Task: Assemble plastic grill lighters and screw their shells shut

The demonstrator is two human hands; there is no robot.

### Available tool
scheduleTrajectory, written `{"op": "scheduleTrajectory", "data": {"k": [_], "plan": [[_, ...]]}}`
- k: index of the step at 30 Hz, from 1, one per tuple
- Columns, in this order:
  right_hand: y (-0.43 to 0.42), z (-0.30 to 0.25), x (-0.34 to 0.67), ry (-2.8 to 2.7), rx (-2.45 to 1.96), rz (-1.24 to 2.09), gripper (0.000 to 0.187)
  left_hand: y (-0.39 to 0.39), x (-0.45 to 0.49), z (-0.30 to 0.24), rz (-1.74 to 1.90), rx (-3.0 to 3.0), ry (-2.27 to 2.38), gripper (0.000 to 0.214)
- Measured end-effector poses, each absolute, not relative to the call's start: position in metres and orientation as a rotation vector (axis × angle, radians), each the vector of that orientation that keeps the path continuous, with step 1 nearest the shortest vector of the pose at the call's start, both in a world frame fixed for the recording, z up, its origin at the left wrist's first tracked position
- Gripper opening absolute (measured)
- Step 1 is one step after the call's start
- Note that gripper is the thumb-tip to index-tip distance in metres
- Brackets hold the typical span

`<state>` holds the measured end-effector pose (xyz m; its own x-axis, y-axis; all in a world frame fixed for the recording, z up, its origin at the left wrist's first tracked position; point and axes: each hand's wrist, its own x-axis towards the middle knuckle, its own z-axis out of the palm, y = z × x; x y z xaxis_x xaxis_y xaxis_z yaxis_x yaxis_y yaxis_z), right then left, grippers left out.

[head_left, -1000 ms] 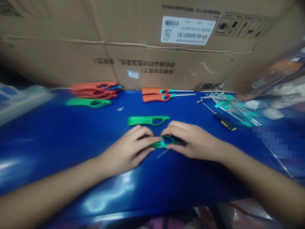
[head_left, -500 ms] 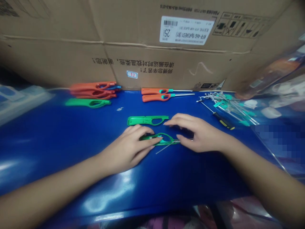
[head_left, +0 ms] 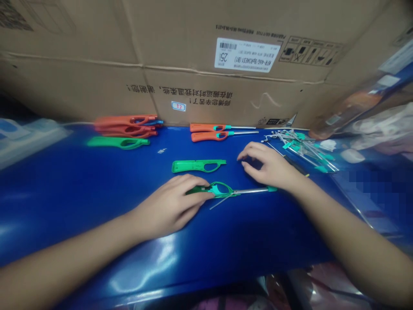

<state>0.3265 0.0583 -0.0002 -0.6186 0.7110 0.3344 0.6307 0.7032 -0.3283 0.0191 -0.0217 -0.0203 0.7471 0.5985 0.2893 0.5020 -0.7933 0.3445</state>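
Observation:
A green gas lighter (head_left: 232, 192) lies on the blue table, showing a teal trigger (head_left: 214, 188), a metal tube (head_left: 251, 190) with a teal tip, and a thin pale tube sticking out below. My left hand (head_left: 180, 200) is closed around its handle end, hiding most of that part. Up and to the right of the metal tube hovers my right hand (head_left: 266, 165), fingers curved and apart with nothing in them. A second green handle shell (head_left: 199, 165) lies just beyond my left hand.
Orange handle shells (head_left: 125, 125) and a green one (head_left: 118, 142) lie at the back left. Two orange lighters (head_left: 209, 136) rest against the cardboard box (head_left: 180, 43). Metal tubes with teal parts (head_left: 306, 148) are heaped at the right, beside a screwdriver (head_left: 292, 162).
My right hand has let go of the metal tube and moved up and right, uncovering the tube and its teal tip. My left hand stays on the lighter's handle.

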Motion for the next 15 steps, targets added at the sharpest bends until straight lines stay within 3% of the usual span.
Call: {"op": "scheduleTrajectory", "data": {"k": [6, 11, 15], "plan": [[0.085, -0.011, 0.361, -2.088, -1.732, -0.200, 0.028, -0.020, 0.019, -0.022, 0.570, 2.716, 0.837, 0.037], [0.104, -0.010, 0.396, -1.897, -2.171, -0.268, 0.047, -0.020, 0.018, -0.023, 0.583, 2.695, 0.839, 0.037], [0.112, -0.004, 0.417, -1.794, -2.304, -0.279, 0.043, -0.021, 0.017, -0.025, 0.617, 2.715, 0.808, 0.036]]}}
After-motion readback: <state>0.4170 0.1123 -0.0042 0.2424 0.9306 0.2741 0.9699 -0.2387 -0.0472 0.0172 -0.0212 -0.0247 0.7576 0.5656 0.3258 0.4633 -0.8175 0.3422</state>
